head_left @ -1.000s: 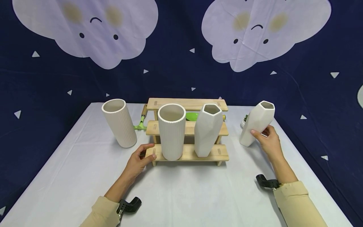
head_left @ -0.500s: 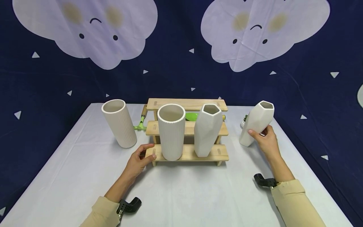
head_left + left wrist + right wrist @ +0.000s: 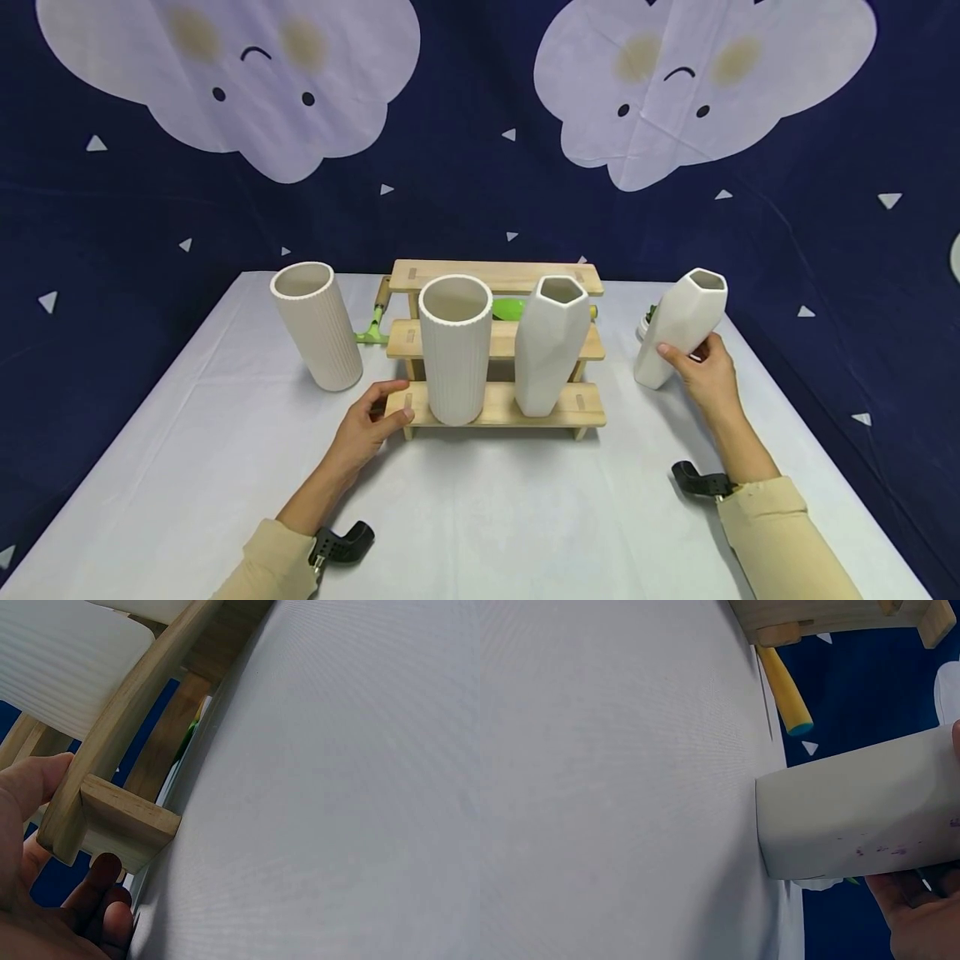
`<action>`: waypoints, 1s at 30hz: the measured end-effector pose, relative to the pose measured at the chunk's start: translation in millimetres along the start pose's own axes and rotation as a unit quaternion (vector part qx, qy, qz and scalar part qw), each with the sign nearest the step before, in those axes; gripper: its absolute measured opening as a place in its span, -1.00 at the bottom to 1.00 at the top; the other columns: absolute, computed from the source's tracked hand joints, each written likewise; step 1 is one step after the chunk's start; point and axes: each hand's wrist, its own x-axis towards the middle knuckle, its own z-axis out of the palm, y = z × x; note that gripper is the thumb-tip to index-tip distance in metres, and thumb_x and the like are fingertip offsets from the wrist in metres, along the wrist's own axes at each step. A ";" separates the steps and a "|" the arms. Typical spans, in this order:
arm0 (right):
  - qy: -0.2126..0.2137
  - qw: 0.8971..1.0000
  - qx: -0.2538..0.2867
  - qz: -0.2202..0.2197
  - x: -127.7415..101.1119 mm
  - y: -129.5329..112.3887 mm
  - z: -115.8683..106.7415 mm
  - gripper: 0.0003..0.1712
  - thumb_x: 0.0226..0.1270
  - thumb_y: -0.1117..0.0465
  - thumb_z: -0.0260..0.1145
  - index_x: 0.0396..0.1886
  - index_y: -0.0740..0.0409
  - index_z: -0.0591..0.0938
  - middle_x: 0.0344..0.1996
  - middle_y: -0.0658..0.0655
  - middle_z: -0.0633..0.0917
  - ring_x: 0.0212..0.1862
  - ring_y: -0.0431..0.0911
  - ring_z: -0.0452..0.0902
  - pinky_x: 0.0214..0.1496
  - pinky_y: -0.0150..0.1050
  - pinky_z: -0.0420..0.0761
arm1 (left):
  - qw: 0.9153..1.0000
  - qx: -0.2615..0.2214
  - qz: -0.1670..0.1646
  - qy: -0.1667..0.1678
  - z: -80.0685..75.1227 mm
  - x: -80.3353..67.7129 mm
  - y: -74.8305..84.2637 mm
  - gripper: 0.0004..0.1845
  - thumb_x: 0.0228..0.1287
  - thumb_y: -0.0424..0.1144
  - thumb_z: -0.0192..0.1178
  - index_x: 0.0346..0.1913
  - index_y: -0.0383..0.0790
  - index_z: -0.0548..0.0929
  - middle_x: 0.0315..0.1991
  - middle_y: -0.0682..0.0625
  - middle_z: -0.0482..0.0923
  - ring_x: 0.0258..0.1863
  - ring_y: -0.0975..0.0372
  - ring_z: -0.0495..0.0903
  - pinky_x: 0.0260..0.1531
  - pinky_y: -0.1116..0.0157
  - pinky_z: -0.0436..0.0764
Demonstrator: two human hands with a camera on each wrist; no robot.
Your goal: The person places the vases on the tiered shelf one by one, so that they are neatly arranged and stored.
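Note:
In the head view, my left hand [image 3: 365, 427] grips the left end of the lowest shelf of a three-step wooden plant stand [image 3: 498, 408]. The left wrist view shows its thumb against the shelf edge and other fingers curled by the leg. A ribbed white vase [image 3: 454, 358] and a faceted white vase [image 3: 551, 350] stand upright on that bottom step. Over at the right, my right hand [image 3: 708, 375] holds a second faceted vase [image 3: 678, 325] around its lower half. In the right wrist view this vase's base [image 3: 780, 825] meets the white cloth; faint purple marks show on its side.
Another ribbed vase [image 3: 317, 329] stands on the table left of the stand. Behind the stand lie a green garden tool [image 3: 372, 329] with a wooden handle and a green scoop [image 3: 508, 309]. A small potted plant [image 3: 645, 321] is partly hidden behind the held vase. A dark cloud-print curtain [image 3: 465, 208] hangs behind.
My right hand and forearm have shifted very slightly to the left, with the thumb a little lower on the vase. The left hand, the stand and the vases stay where they were.

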 end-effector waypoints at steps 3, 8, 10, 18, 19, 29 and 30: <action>0.003 1.000 0.000 0.000 -1.0 0.8 -0.1 -0.21 0.19 0.03 0.37 0.30 0.30 0.27 0.12 0.24 0.48 -0.17 -0.51 0.34 -0.16 -0.64 0.37 | 1.000 0.000 0.000 0.000 0.2 0.2 -0.1 -0.48 0.17 -0.21 0.30 0.21 -0.11 0.45 -0.02 -0.19 0.46 -0.23 0.29 0.41 -0.34 0.43 0.44; 0.014 1.000 0.002 0.000 -2.5 4.4 0.8 -0.24 0.18 0.06 0.38 0.27 0.28 0.30 0.06 0.17 0.51 -0.17 -0.50 0.37 -0.16 -0.64 0.38 | 1.000 0.004 -0.003 0.003 1.0 0.1 -0.4 -0.47 0.17 -0.20 0.31 0.21 -0.11 0.45 -0.01 -0.18 0.46 -0.21 0.29 0.41 -0.30 0.43 0.45; 0.020 1.000 0.003 0.003 -3.5 4.7 1.0 -0.25 0.17 0.06 0.39 0.26 0.27 0.32 0.03 0.12 0.52 -0.17 -0.49 0.37 -0.17 -0.64 0.38 | 1.000 0.006 -0.004 0.003 1.4 -0.1 -0.3 -0.47 0.17 -0.19 0.31 0.22 -0.10 0.45 0.00 -0.17 0.46 -0.20 0.29 0.41 -0.28 0.43 0.45; 0.034 0.999 0.007 0.002 -6.7 -1.0 -2.4 -0.27 0.15 0.06 0.40 0.24 0.24 0.35 -0.13 -0.11 0.53 -0.20 -0.48 0.40 -0.20 -0.63 0.40 | 1.000 0.004 -0.003 0.002 0.8 -0.4 1.1 -0.47 0.18 -0.19 0.30 0.22 -0.10 0.44 0.00 -0.18 0.46 -0.21 0.29 0.42 -0.29 0.43 0.45; 0.035 0.999 0.008 0.003 -7.0 -2.2 -3.2 -0.27 0.14 0.06 0.41 0.24 0.23 0.35 -0.16 -0.16 0.51 -0.20 -0.47 0.40 -0.20 -0.63 0.40 | 1.000 0.004 -0.002 0.002 0.6 -0.4 1.1 -0.47 0.17 -0.19 0.30 0.22 -0.10 0.44 0.00 -0.18 0.46 -0.22 0.29 0.42 -0.31 0.43 0.45; 0.027 1.000 0.009 0.010 -10.4 -21.0 -11.0 -0.23 0.18 -0.02 0.37 0.30 0.17 0.31 0.03 0.00 0.51 -0.14 -0.45 0.39 -0.20 -0.60 0.41 | 1.000 0.001 0.001 0.001 -0.1 -0.1 0.6 -0.47 0.18 -0.20 0.30 0.22 -0.11 0.44 0.00 -0.19 0.46 -0.23 0.29 0.42 -0.32 0.43 0.45; 0.028 0.999 0.013 0.011 -10.7 -23.6 -11.4 -0.23 0.18 -0.02 0.37 0.31 0.16 0.31 0.04 0.02 0.51 -0.14 -0.45 0.39 -0.19 -0.59 0.41 | 1.000 0.002 0.001 0.000 -0.2 -0.1 0.7 -0.47 0.18 -0.20 0.30 0.22 -0.11 0.44 0.00 -0.19 0.46 -0.23 0.29 0.42 -0.31 0.43 0.45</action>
